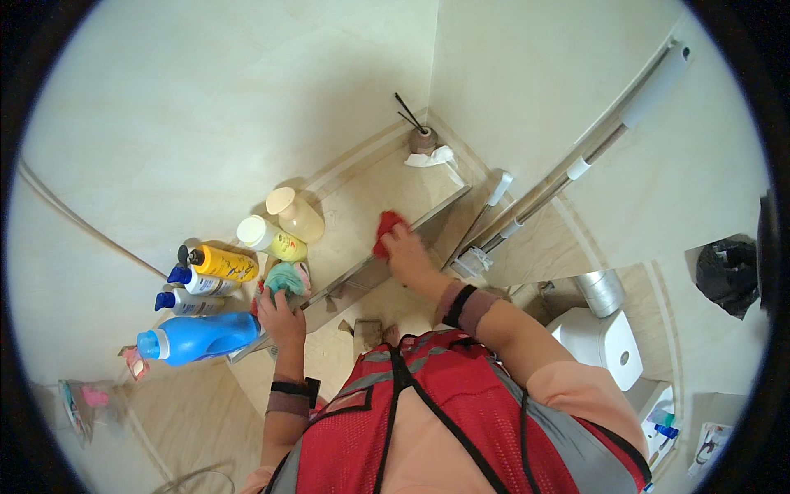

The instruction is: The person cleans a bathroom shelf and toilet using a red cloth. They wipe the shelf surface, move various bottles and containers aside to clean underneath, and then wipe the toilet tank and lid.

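My right hand (408, 258) presses a crumpled red cloth (389, 227) onto the stone-look ledge (352, 213), close to its metal-trimmed front edge. My left hand (282, 321) is at the ledge's left part, fingertips against a bunched teal cloth (286, 279). Whether those fingers grip the cloth or only rest on it is unclear. Something red shows partly behind that hand. To its left lies a large blue jug (203, 336). Beyond the teal cloth stand a white-capped yellow bottle (281, 244) and a cream bottle (302, 219).
Yellow (225, 264) and white (213, 286) pump bottles crowd the ledge's left end. A reed diffuser (423, 141) stands in the far corner beside white tissue (430, 158). Long-handled poles (555, 185) lean at the right wall. A toilet (602, 346) stands at right.
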